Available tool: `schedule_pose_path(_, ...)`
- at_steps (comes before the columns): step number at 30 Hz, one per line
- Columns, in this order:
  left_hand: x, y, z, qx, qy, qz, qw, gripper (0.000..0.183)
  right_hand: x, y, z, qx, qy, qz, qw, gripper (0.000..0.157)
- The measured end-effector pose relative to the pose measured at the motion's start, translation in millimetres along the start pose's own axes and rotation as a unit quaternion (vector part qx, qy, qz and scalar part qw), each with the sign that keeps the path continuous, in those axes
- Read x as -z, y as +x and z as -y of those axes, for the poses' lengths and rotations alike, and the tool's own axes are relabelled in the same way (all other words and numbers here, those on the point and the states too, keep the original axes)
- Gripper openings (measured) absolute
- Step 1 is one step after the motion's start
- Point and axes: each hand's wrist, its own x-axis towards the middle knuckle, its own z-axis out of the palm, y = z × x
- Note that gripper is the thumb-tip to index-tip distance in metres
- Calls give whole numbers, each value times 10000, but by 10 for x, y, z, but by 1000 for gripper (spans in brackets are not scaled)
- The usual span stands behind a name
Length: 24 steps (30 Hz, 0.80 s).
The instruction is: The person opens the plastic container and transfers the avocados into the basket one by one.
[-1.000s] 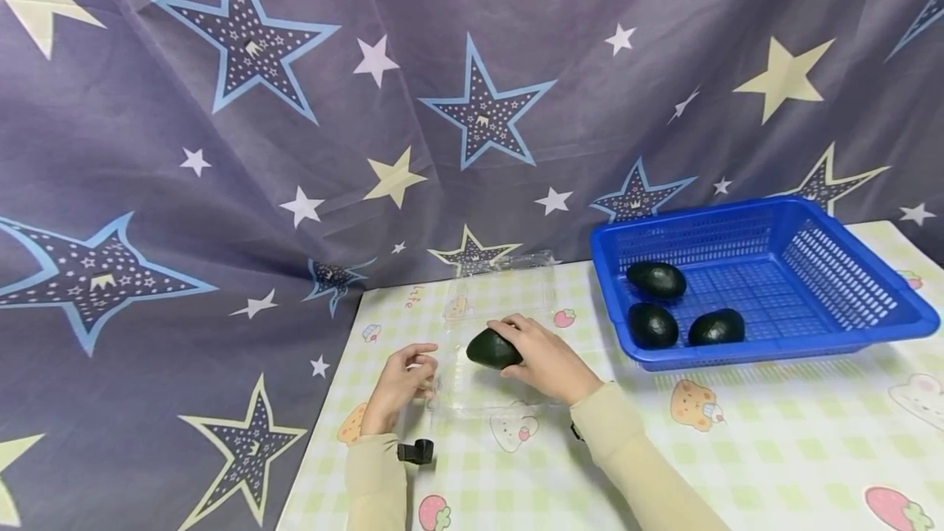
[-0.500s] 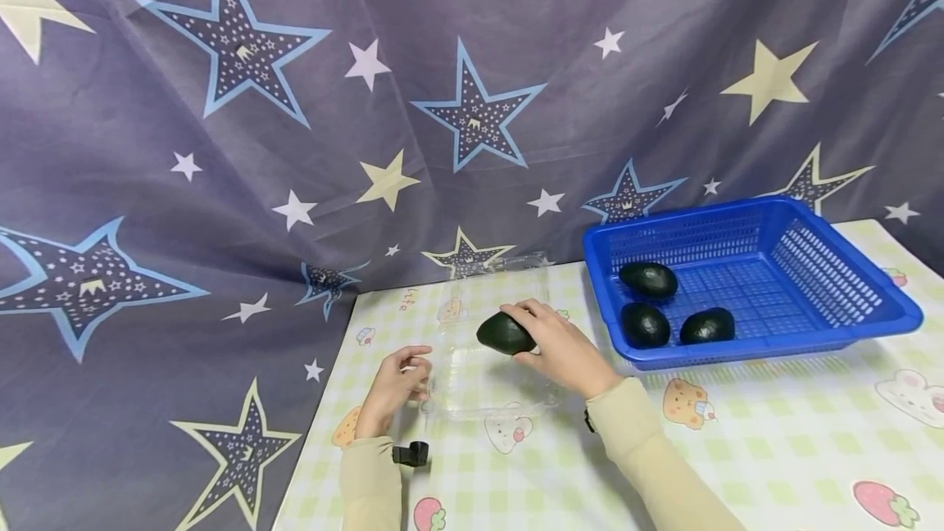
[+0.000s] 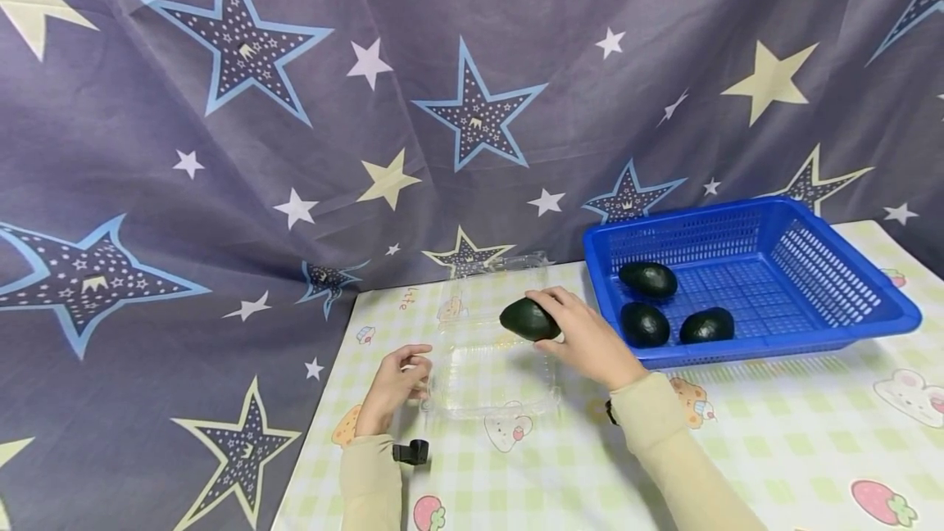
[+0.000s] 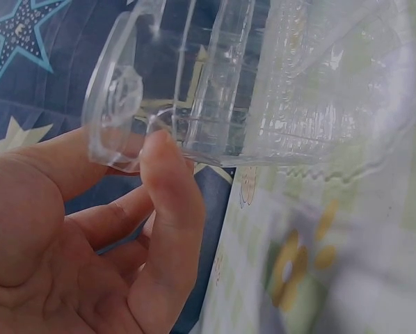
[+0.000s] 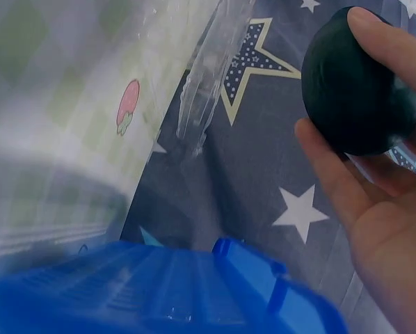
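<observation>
A dark green avocado (image 3: pixel 527 319) is held in the right hand (image 3: pixel 587 344), fingers over its far side and thumb on the near side. It hangs above the right part of a clear plastic clamshell box (image 3: pixel 492 411), whose lid (image 3: pixel 496 285) is folded back toward the curtain. In the right wrist view the same avocado (image 5: pixel 350 83) sits between thumb and fingers. The left hand (image 3: pixel 397 390) is at the box's left edge; up close in the left wrist view, its thumb and forefinger pinch the box's clear rim (image 4: pixel 114 115). No avocado shows inside the box.
A blue perforated basket (image 3: pixel 767 285) stands right of the box, holding three avocados: one at the back (image 3: pixel 647 279) and two near the front wall. A starry curtain (image 3: pixel 472 195) hangs behind the checked tablecloth (image 3: pixel 516 482).
The right hand has lifted the avocado from over the middle of the box and carried it rightward and back. The left hand stays at the box's edge.
</observation>
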Motion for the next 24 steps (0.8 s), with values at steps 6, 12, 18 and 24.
schedule_pose_path(6, -5, 8, 5, 0, -10, -51, 10000, 40, 78, -28, -58, -81, -56, -88, 9999, 71)
schedule_pose_path(12, -3, 10, 9, -1, -7, -78, 10000, 41, 142, -60, -121, -92, -132, -246, 9996, 70)
schedule_pose_path(18, -2, 23, 8, 31, 0, -33, 10000, 40, 211, -97, -165, -119, -128, -318, 9993, 70)
schedule_pose_path(24, 0, 29, 12, 61, -49, -41, 10000, 42, 313, -115, -203, -214, -150, -335, 9991, 70)
